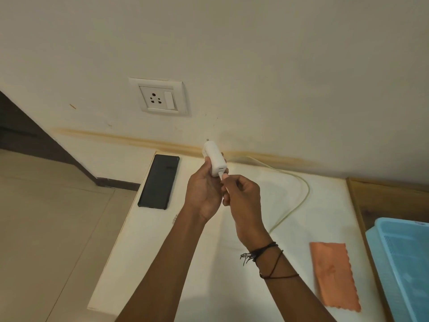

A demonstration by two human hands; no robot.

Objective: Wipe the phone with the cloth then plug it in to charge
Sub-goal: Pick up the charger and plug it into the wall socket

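The black phone (159, 181) lies flat at the left end of the white surface (162, 240), close to the wall. My left hand (204, 191) holds a white charger adapter (214, 161) above the surface, its pins pointing up toward the wall. My right hand (241, 196) pinches the white cable plug (223, 176) at the adapter's lower end. The pale cable (299, 196) loops away to the right over the surface. An orange cloth (334, 273) lies flat at the right. A white wall socket (160, 97) with a switch sits on the wall above the phone.
A light blue plastic basket (404, 263) stands at the right edge on a wooden frame (380, 196). Beige floor tiles (46, 217) lie to the left of the surface. A dark skirting strip (27, 135) runs along the left wall.
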